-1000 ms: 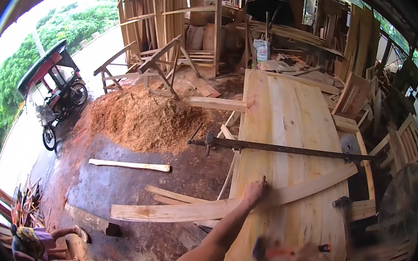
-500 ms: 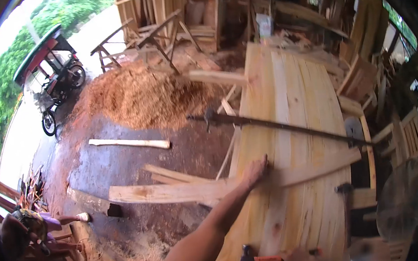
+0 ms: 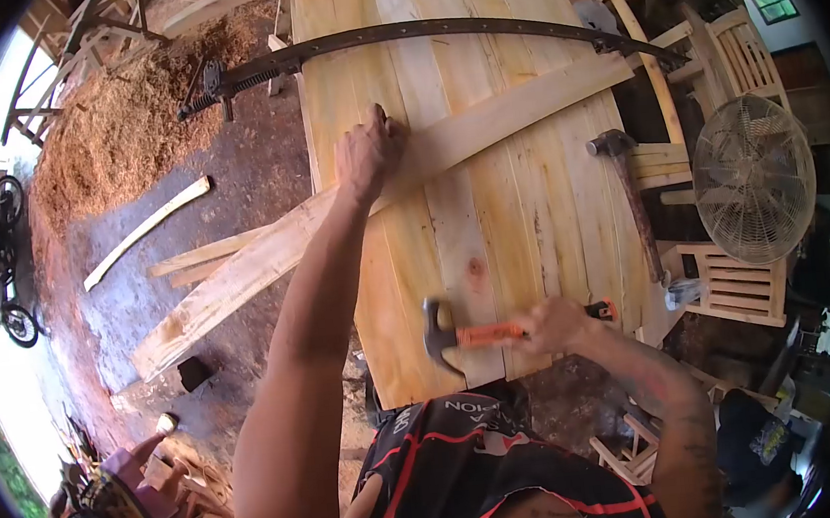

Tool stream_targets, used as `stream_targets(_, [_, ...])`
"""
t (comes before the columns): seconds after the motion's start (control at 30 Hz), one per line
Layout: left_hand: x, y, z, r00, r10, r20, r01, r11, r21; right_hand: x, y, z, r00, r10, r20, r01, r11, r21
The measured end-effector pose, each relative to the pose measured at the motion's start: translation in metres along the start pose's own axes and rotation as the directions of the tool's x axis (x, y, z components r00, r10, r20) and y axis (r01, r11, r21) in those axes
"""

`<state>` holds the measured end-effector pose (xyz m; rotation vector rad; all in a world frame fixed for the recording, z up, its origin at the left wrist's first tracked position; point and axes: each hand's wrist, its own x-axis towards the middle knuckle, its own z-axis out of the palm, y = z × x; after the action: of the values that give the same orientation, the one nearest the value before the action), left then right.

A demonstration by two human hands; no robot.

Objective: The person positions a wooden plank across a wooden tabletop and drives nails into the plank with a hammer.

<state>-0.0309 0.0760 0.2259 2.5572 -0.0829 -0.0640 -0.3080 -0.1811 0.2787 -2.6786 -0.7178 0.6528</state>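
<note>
A long loose plank [image 3: 512, 122] lies slantwise across the joined board panel [image 3: 464, 244], its left end past the panel's edge. My left hand [image 3: 368, 154] rests on the plank near the panel's left side, fingers closed; what they hold, if anything, is hidden. Low over the panel, my right hand [image 3: 553, 326] is wrapped round the handle of an orange-and-black claw hammer [image 3: 487, 334], whose head points left. Beyond my left hand, a long metal bar clamp [image 3: 433, 29] spans the panel.
A second hammer [image 3: 625, 179] lies at the panel's right edge. Right of it stand a round fan [image 3: 754, 178] and slatted wooden pieces [image 3: 737, 286]. Sawdust [image 3: 124, 137] is heaped at upper left. One person crouches at lower left [image 3: 109, 508]; another is at lower right [image 3: 757, 441].
The view has tilted down and turned right, bringing my torso into sight. My right hand and the hammer now show clearly. My left hand remains at the plank.
</note>
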Motion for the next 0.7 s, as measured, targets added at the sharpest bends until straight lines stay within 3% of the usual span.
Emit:
stream_targets(0.03, [0.000,-0.001,0.000,1.000,0.005,-0.015,-0.005,1.000,-0.008,0.001,-0.003,0.002,0.987,-0.142,0.073,0.146,0.988,-0.056])
stream_targets(0.07, [-0.001,-0.002,0.000,1.000,0.001,-0.020,-0.001,1.000,-0.009,0.001,-0.004,0.002,0.976,-0.173,0.135,0.188,0.976,-0.114])
stream_targets(0.17, [0.001,-0.001,-0.004,1.000,0.012,-0.007,-0.012,1.000,-0.014,0.026,0.004,-0.022,0.983,-0.165,0.076,0.175,0.972,-0.155])
stream_targets(0.23, [-0.001,-0.003,0.001,0.999,0.027,-0.037,-0.029,0.999,-0.037,0.057,0.016,-0.049,0.997,0.053,-0.055,-0.055,0.998,-0.024])
stream_targets(0.27, [-0.004,-0.003,0.004,0.999,0.021,-0.041,-0.023,0.999,-0.042,0.063,0.023,-0.053,0.998,0.049,-0.050,-0.051,0.998,-0.030])
stream_targets(0.33, [-0.001,-0.008,0.003,0.998,0.048,-0.040,-0.049,0.999,-0.022,0.078,0.035,-0.059,0.890,0.342,-0.302,-0.290,0.935,0.206])
stream_targets(0.37, [-0.001,-0.009,0.000,0.998,0.047,-0.045,-0.048,0.999,-0.016,0.074,0.034,-0.060,0.891,0.336,-0.306,-0.282,0.937,0.208])
stream_targets(0.43, [0.000,-0.008,0.001,0.997,0.056,-0.043,-0.057,0.998,-0.006,0.051,0.031,-0.058,0.920,0.358,-0.159,-0.316,0.918,0.239])
stream_targets(0.5, [0.000,-0.006,-0.002,0.999,0.047,-0.012,-0.047,0.999,-0.007,0.023,0.022,-0.029,0.982,0.144,-0.124,-0.130,0.985,0.114])
stream_targets(0.57, [-0.003,-0.001,-0.008,1.000,0.021,-0.015,-0.021,0.999,-0.024,0.012,-0.009,-0.023,0.985,0.049,0.166,-0.052,0.999,0.013])
stream_targets(0.6, [-0.001,-0.004,-0.005,1.000,0.014,-0.016,-0.014,1.000,-0.022,0.013,-0.009,-0.014,0.985,0.042,0.170,-0.045,0.999,0.013])
stream_targets(0.67, [0.000,-0.006,-0.001,0.998,0.032,-0.053,-0.033,0.999,-0.024,0.022,-0.009,-0.001,0.967,-0.188,0.174,0.201,0.978,-0.055])
stream_targets(0.7, [0.001,-0.007,-0.001,0.998,0.036,-0.059,-0.037,0.999,-0.022,0.026,-0.003,0.000,0.967,-0.189,0.168,0.202,0.978,-0.059])
